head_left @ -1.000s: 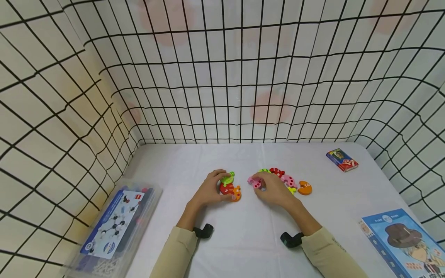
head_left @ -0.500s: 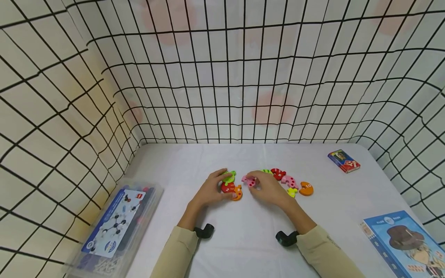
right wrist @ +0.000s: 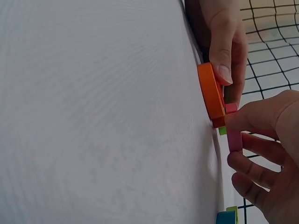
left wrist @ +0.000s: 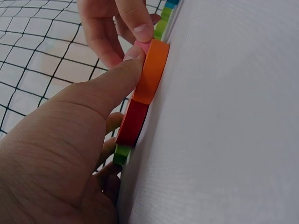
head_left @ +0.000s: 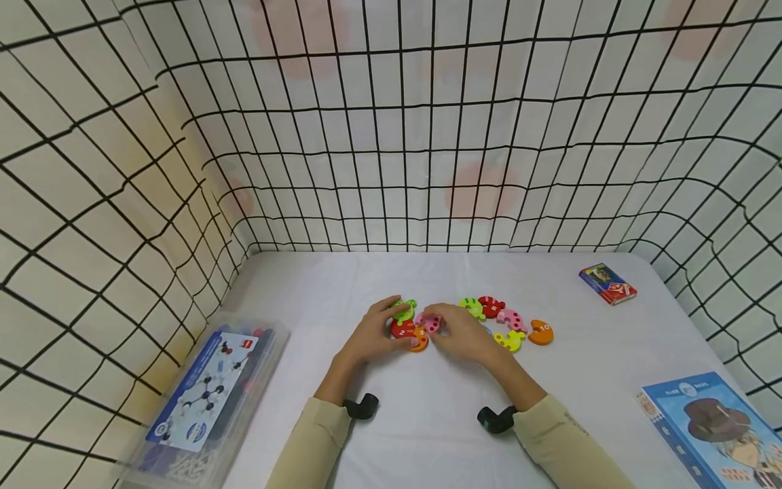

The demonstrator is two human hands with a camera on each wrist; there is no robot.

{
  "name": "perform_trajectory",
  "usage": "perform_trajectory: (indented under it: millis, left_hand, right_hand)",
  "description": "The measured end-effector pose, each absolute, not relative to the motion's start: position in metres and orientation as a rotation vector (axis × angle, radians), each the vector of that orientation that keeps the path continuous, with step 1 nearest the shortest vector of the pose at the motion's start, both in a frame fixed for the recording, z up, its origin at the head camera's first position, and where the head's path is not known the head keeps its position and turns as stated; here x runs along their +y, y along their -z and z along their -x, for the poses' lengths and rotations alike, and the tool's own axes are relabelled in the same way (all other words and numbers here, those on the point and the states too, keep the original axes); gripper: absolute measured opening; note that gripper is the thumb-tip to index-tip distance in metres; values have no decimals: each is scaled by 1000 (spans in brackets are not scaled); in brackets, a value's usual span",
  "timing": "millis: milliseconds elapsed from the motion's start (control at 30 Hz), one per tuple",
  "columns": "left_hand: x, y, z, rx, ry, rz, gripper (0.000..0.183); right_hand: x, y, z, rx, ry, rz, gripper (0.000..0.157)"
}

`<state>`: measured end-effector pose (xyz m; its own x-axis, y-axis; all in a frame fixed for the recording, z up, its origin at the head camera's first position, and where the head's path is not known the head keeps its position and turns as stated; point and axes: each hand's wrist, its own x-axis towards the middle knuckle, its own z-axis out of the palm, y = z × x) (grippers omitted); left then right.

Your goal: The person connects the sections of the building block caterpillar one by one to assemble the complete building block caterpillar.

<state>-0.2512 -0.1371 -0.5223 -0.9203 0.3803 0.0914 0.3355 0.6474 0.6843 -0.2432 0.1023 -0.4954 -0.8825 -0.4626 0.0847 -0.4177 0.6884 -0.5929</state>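
Note:
My left hand (head_left: pixel 371 334) holds a short curve of joined wooden puzzle pieces on the white cloth. The curve has a green head piece (head_left: pixel 406 311), a red piece (head_left: pixel 401 329) marked 2 and an orange piece (head_left: pixel 420 341) marked 3. In the left wrist view the thumb lies at the orange piece (left wrist: pixel 153 72), with the fingers behind the red and green ones. My right hand (head_left: pixel 464 334) pinches a pink spotted puzzle piece (right wrist: pixel 234 140) between thumb and fingers. It is right against the orange piece's end; whether they interlock I cannot tell.
Loose puzzle pieces lie right: green (head_left: pixel 472 308), red (head_left: pixel 491 307), pink (head_left: pixel 512 319), yellow-green (head_left: pixel 510 340), orange (head_left: pixel 540 332) and a partly hidden blue one (right wrist: pixel 225 218). Farther out are a small card box (head_left: pixel 607 283), a blue book (head_left: pixel 702 421) and a clear plastic case (head_left: pixel 195 394). Black mesh surrounds the table.
My right hand has moved left with the pink piece, bringing it up to the orange piece. The yellow-green piece shows more fully now. My left hand has stayed around its pieces.

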Motion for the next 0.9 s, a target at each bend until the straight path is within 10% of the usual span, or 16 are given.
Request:
perform_trajectory:
  millis: [900]
  left_hand:
    - [-137, 526, 251, 2845, -1079, -696, 77]
  right_hand:
    - [101, 502, 246, 2822, 843, 770, 42]
